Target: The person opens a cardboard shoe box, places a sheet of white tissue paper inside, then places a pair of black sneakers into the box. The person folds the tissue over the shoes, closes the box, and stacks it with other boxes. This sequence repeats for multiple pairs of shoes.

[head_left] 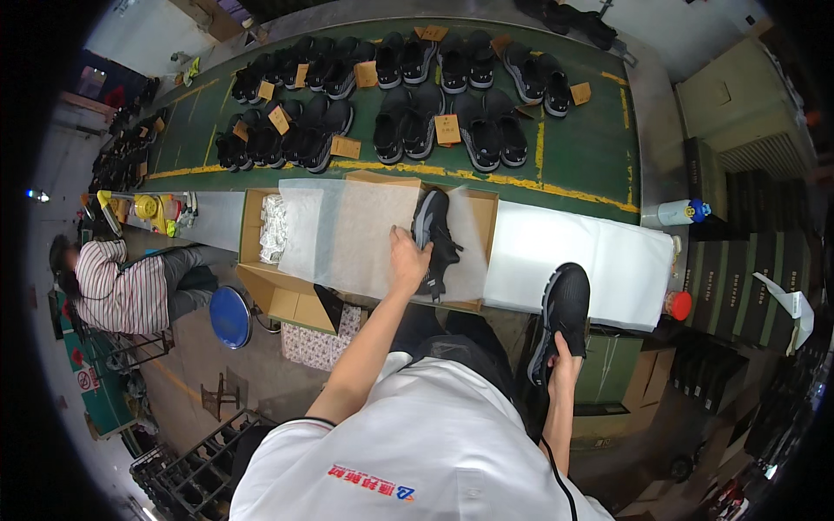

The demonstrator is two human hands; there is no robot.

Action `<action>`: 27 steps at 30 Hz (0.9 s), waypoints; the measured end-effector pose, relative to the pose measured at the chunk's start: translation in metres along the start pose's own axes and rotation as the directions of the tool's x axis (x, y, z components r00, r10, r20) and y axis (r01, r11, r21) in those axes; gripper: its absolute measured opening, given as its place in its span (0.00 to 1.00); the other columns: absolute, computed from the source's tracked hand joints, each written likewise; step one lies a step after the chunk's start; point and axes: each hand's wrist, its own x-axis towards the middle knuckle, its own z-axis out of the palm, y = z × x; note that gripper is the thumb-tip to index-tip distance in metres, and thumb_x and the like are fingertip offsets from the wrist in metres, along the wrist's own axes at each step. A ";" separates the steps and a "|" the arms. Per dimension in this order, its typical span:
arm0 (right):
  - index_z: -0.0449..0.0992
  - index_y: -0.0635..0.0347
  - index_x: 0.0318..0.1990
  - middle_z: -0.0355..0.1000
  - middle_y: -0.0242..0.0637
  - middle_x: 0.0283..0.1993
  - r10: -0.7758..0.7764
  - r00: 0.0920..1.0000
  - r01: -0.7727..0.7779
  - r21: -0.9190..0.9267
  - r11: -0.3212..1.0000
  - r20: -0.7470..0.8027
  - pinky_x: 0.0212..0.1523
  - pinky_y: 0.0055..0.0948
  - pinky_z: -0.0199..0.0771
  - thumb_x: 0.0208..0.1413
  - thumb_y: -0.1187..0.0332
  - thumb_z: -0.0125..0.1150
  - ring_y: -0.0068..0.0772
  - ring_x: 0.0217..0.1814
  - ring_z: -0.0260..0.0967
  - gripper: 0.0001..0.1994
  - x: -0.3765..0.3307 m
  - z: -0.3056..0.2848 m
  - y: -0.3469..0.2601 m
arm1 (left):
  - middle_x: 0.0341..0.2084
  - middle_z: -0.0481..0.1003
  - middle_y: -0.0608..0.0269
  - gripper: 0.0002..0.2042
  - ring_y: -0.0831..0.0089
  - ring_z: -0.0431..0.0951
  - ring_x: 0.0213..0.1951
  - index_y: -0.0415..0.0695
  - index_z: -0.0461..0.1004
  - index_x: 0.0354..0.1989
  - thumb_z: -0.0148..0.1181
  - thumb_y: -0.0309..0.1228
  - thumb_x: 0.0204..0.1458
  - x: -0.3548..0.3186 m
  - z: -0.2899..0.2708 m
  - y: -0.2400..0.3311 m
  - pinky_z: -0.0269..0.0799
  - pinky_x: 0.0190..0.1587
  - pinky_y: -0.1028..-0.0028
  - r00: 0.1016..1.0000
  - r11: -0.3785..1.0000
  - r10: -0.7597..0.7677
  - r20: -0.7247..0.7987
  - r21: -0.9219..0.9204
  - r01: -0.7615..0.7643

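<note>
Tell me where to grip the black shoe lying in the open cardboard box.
Grip the black shoe in the box at its heel collar, coming from above on the near side. It lies lengthwise on white tissue paper, opening upward; the left hand already rests there.

Right hand's [563, 365] fingers behind black shoe [560, 317]

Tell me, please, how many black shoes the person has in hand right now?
2. One black shoe lies on the tissue paper in the open box, under the left hand; the other shoe is gripped by the right hand beside the bench.
</note>
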 end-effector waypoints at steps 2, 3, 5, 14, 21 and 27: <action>0.77 0.57 0.60 0.77 0.24 0.41 0.040 0.998 -0.041 -0.019 0.999 -0.056 0.24 0.23 0.60 0.60 0.67 0.71 0.16 0.26 0.64 0.20 -0.007 -0.008 0.006 | 0.57 0.68 0.36 0.32 0.40 0.71 0.55 0.33 0.66 0.54 0.78 0.31 0.43 0.011 0.010 0.003 0.71 0.57 0.55 0.992 0.992 -0.117 0.049 0.057 0.114; 0.76 0.56 0.60 0.77 0.25 0.42 0.035 0.996 -0.037 -0.018 0.999 -0.079 0.24 0.23 0.60 0.61 0.66 0.71 0.17 0.25 0.64 0.21 -0.012 -0.010 0.008 | 0.58 0.68 0.41 0.34 0.44 0.71 0.54 0.34 0.66 0.58 0.78 0.31 0.45 0.010 0.011 0.004 0.70 0.57 0.56 0.996 0.985 -0.085 0.013 0.154 0.082; 0.77 0.56 0.59 0.77 0.25 0.42 0.107 0.989 -0.103 0.039 0.994 -0.101 0.24 0.23 0.60 0.61 0.65 0.71 0.17 0.26 0.65 0.20 -0.020 -0.011 0.009 | 0.57 0.69 0.44 0.37 0.47 0.70 0.54 0.33 0.64 0.63 0.77 0.32 0.45 0.008 0.016 0.000 0.69 0.58 0.57 0.999 0.979 0.037 -0.037 0.203 -0.029; 0.79 0.53 0.54 0.77 0.24 0.37 0.024 0.985 -0.011 0.078 0.997 -0.168 0.25 0.23 0.61 0.62 0.62 0.69 0.18 0.26 0.68 0.15 -0.022 0.013 0.005 | 0.62 0.66 0.47 0.46 0.47 0.65 0.62 0.37 0.57 0.72 0.77 0.41 0.47 0.006 0.013 -0.008 0.64 0.63 0.55 0.999 0.991 0.032 -0.023 0.127 -0.029; 0.78 0.55 0.53 0.77 0.24 0.38 -0.047 0.992 0.057 0.084 0.995 -0.116 0.25 0.22 0.60 0.63 0.61 0.69 0.16 0.28 0.68 0.15 -0.014 0.035 -0.012 | 0.62 0.67 0.36 0.35 0.40 0.64 0.65 0.30 0.60 0.69 0.66 0.34 0.55 0.094 -0.095 -0.174 0.58 0.69 0.49 0.841 0.979 -0.128 -0.526 0.066 0.191; 0.78 0.53 0.53 0.76 0.23 0.37 -0.008 0.993 0.011 0.023 1.000 -0.120 0.24 0.23 0.60 0.62 0.63 0.70 0.17 0.26 0.67 0.15 0.001 0.031 -0.008 | 0.62 0.70 0.45 0.47 0.57 0.71 0.62 0.38 0.54 0.76 0.75 0.42 0.52 0.175 -0.150 -0.334 0.63 0.67 0.60 0.855 0.714 -0.451 0.257 -0.470 0.519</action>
